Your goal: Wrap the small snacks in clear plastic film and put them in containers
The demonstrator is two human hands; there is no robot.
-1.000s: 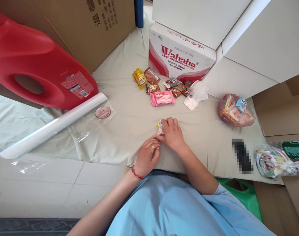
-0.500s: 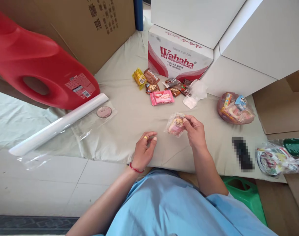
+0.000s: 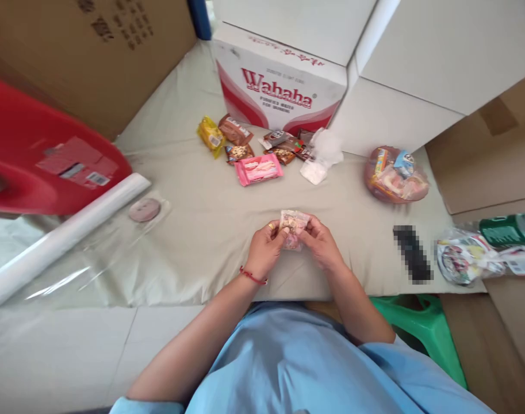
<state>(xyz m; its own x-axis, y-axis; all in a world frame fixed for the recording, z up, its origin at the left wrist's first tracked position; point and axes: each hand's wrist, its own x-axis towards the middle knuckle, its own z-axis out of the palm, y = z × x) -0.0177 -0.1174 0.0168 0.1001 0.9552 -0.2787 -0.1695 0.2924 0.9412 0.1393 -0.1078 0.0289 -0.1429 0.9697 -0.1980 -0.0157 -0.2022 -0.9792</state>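
A small clear-wrapped snack packet [image 3: 293, 223], pinkish with pale crumbly pieces, is pinched between both hands over the cloth. My left hand [image 3: 265, 248] grips its left side, thumb on the front. My right hand [image 3: 321, 244] holds the right side in the same way. Beyond them lie a pink wafer packet [image 3: 259, 168], a yellow packet [image 3: 211, 136], a brown packet [image 3: 235, 130] and several other wrapped snacks. A crumpled whitish plastic bag [image 3: 326, 150] rests at the right end of that group.
A reddish bowl of snacks [image 3: 395, 192] stands to the right, with a pixelated dark object [image 3: 412, 254] nearer me. At left are a big red jug [image 3: 50, 155] and a plastic film roll [image 3: 72, 236]. A Wahaha carton [image 3: 279, 86] stands behind; a green stool [image 3: 421, 325] is below.
My left hand has come over and taken hold of the snack packet, which my right hand alone held before. The packet has moved towards my left hand. The view has shifted.
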